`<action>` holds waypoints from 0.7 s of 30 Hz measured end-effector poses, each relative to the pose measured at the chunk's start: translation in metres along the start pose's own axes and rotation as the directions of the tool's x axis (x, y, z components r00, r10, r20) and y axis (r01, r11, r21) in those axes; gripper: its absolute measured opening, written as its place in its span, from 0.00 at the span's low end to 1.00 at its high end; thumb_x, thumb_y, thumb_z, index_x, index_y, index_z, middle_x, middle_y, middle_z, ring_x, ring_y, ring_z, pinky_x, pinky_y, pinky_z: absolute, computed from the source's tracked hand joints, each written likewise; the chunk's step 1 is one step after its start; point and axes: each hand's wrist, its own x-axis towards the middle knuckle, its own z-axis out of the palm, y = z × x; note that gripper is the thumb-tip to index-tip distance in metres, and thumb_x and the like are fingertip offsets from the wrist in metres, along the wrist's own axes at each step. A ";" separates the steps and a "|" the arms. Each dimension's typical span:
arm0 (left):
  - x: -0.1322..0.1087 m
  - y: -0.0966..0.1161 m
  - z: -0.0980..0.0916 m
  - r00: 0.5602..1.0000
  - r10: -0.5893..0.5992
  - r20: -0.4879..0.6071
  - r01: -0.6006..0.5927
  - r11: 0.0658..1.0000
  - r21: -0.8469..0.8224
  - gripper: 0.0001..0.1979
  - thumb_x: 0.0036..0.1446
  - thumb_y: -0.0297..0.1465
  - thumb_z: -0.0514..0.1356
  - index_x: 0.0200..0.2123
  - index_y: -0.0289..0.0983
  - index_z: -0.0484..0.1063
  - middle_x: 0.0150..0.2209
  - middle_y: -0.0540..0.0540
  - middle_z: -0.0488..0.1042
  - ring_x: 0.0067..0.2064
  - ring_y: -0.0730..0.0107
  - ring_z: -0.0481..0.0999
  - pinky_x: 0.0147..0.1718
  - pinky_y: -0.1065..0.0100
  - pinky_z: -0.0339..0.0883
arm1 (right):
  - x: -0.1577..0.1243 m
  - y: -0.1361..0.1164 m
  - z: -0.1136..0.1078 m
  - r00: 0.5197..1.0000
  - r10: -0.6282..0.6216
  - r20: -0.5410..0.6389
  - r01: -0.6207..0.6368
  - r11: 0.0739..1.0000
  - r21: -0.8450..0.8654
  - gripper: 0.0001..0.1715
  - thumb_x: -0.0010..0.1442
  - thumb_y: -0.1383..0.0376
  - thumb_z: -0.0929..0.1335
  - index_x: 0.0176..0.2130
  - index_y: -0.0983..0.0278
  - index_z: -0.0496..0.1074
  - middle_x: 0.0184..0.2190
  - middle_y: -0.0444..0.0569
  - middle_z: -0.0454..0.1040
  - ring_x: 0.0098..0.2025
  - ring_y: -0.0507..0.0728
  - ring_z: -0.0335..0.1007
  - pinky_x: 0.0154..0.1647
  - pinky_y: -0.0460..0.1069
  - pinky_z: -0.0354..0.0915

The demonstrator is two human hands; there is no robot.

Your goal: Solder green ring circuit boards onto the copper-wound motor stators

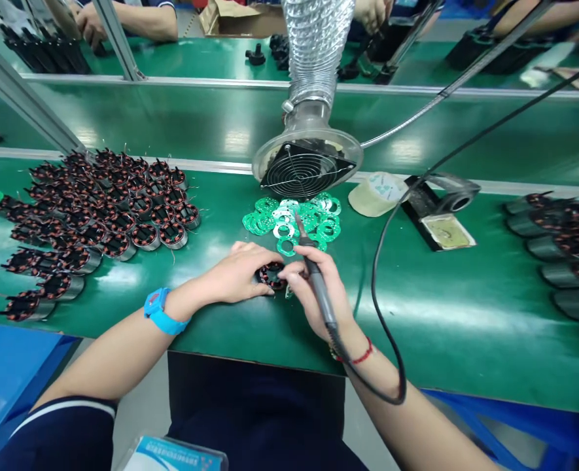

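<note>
A: Biggest first?
B: Green worktop (pixel 230 327), running across the frame. At left of frame, a broad cluster of stators (pixel 122 209), copper-wound, packed close, loose wire ends sticking up.
A: Top centre?
B: Silver duct (pixel 316 46), ending in a round-shrouded fan (pixel 299 175).
A: Right edge?
B: A second group of stators (pixel 564 255), cut off by the frame.
A: Mid-sized items?
B: Ring boards (pixel 328 229), green, heaped just below the fan. Right of centre, a dark iron stand (pixel 419 203) with a yellowish sponge (pixel 446 231).
A: Hands?
B: Right hand (pixel 338 294), centre: grip closed pen-fashion on a soldering iron (pixel 321 294), tip angled up over the boards. Contact there: cannot tell. Left hand (pixel 237 271), just left of it: grip part-closed, thumb and fingers curved round a single stator (pixel 271 275) at frame centre, low over the worktop.
A: Smallest?
B: A pale piece (pixel 289 292) by the right fingertips, too small to identify.
</note>
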 end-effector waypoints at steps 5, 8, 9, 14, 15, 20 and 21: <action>-0.006 -0.004 -0.017 0.993 0.003 0.119 0.007 0.996 -0.086 0.26 0.58 0.32 0.59 0.60 0.42 0.64 0.58 0.43 0.70 0.60 0.54 0.65 0.59 0.50 0.54 | -0.014 -0.003 -0.001 0.992 -0.126 0.004 0.115 0.897 -0.426 0.26 0.61 0.62 0.68 0.56 0.58 0.61 0.50 0.55 0.74 0.52 0.64 0.72 0.52 0.62 0.70; -0.008 -0.003 -0.023 0.988 -0.015 0.153 0.034 0.992 -0.121 0.22 0.63 0.40 0.55 0.60 0.42 0.64 0.59 0.43 0.70 0.61 0.55 0.64 0.61 0.51 0.52 | -0.016 -0.005 -0.010 0.993 -0.056 0.103 0.101 0.851 -0.515 0.24 0.61 0.62 0.68 0.56 0.58 0.62 0.50 0.55 0.74 0.49 0.64 0.75 0.49 0.61 0.72; -0.008 -0.002 -0.023 0.989 -0.034 0.143 0.051 0.992 -0.118 0.21 0.65 0.40 0.52 0.59 0.41 0.65 0.58 0.43 0.71 0.60 0.55 0.66 0.60 0.51 0.53 | -0.015 -0.005 -0.014 0.992 -0.018 0.126 0.081 0.853 -0.516 0.24 0.61 0.61 0.68 0.56 0.58 0.62 0.49 0.55 0.75 0.46 0.63 0.76 0.47 0.60 0.73; -0.008 0.000 -0.021 0.992 -0.038 0.118 0.045 0.997 -0.060 0.26 0.57 0.24 0.53 0.59 0.40 0.65 0.58 0.44 0.72 0.59 0.56 0.68 0.59 0.51 0.56 | -0.003 -0.008 -0.030 0.993 0.064 0.099 -0.010 0.881 -0.472 0.28 0.60 0.56 0.69 0.56 0.57 0.60 0.48 0.54 0.75 0.42 0.61 0.76 0.42 0.56 0.73; -0.008 -0.001 -0.021 0.992 -0.025 0.121 0.033 0.997 -0.065 0.27 0.54 0.22 0.53 0.59 0.40 0.64 0.59 0.44 0.71 0.59 0.56 0.68 0.60 0.51 0.56 | 0.000 -0.010 -0.031 0.994 0.042 0.097 0.010 0.878 -0.479 0.27 0.60 0.57 0.69 0.56 0.58 0.60 0.48 0.54 0.75 0.44 0.62 0.76 0.43 0.57 0.73; -0.006 -0.006 -0.019 0.997 -0.038 0.066 0.050 0.982 -0.180 0.20 0.58 0.25 0.54 0.54 0.40 0.66 0.56 0.44 0.72 0.57 0.60 0.70 0.58 0.55 0.60 | 0.015 -0.020 -0.025 0.970 -0.149 0.190 0.237 0.739 -0.630 0.23 0.62 0.63 0.66 0.56 0.62 0.62 0.43 0.56 0.75 0.41 0.64 0.69 0.41 0.58 0.70; -0.004 -0.006 -0.017 0.999 -0.045 0.031 0.050 0.983 -0.179 0.19 0.59 0.26 0.55 0.54 0.39 0.66 0.56 0.43 0.72 0.58 0.60 0.70 0.58 0.55 0.60 | 0.017 -0.023 -0.022 0.959 -0.175 0.224 0.282 0.692 -0.665 0.21 0.63 0.65 0.66 0.55 0.62 0.63 0.41 0.56 0.75 0.39 0.63 0.67 0.40 0.58 0.69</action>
